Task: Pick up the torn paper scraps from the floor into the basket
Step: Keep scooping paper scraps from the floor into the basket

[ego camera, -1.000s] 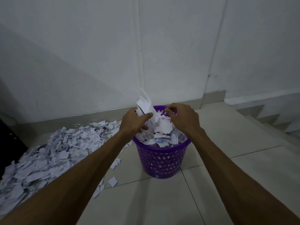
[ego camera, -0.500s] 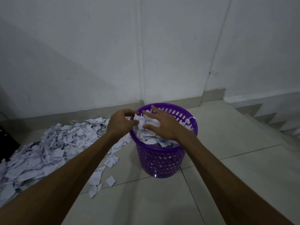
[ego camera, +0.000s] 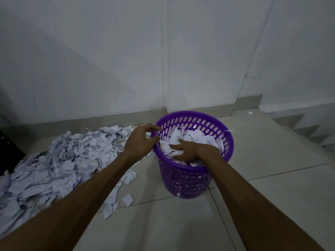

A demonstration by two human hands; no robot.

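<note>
A purple perforated basket (ego camera: 186, 180) stands on the tiled floor, filled near its rim with white torn scraps (ego camera: 195, 136). My right hand (ego camera: 190, 151) lies inside it with fingers spread flat, pressing down on the paper. My left hand (ego camera: 140, 141) hovers at the basket's left rim with loosely curled fingers and holds nothing. A large heap of torn paper scraps (ego camera: 59, 160) covers the floor to the left of the basket, and a few loose pieces (ego camera: 127, 200) lie near its base.
A white wall (ego camera: 163, 60) with a low skirting runs behind the basket. Stairs (ego camera: 311, 131) descend at the far right. A dark object (ego camera: 9, 151) sits at the left edge beside the heap. Pale floor tiles (ego camera: 181, 223) stretch in front.
Both hands held a bunch of scraps above the basket and let it drop in. The right hand then sank flat onto the paper; the left hand drew back to the left rim.
</note>
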